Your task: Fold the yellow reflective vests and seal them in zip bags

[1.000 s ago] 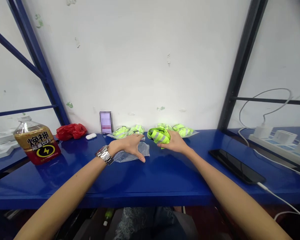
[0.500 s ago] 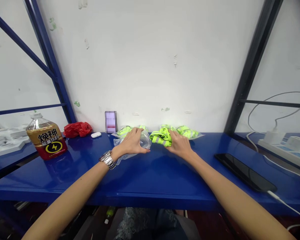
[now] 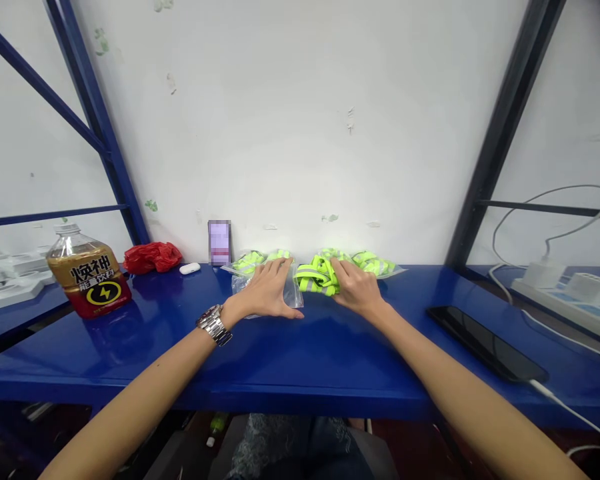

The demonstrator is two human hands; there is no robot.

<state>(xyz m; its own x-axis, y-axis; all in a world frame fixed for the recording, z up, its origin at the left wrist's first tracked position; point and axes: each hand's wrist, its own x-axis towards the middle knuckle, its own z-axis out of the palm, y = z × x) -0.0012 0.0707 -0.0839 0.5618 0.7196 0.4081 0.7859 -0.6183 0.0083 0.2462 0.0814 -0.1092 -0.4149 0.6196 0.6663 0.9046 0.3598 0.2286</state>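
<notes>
My left hand (image 3: 270, 291), with a metal watch on the wrist, rests on a clear plastic bag (image 3: 293, 293), thumb and fingers spread apart at the bag's right end. Closed round the right side of a folded neon-yellow strap with grey bands (image 3: 316, 275) is my right hand (image 3: 355, 285). The strap's left end lies right at the mouth side of the clear bag. Behind both hands, against the wall, lie bagged neon-yellow bundles (image 3: 250, 262), with another bagged bundle (image 3: 373, 262) behind my right hand.
On the left of the blue table (image 3: 300, 360) are a drink bottle (image 3: 90, 273), a red plastic bag (image 3: 153, 257), a white case (image 3: 189, 269) and an upright phone (image 3: 220, 242). A black phone (image 3: 485, 341) with a cable and a power strip (image 3: 575, 303) are at the right.
The clear bag now lies flatter under my left hand, whose thumb has moved slightly down. My right hand and the strap have shifted slightly left in view.
</notes>
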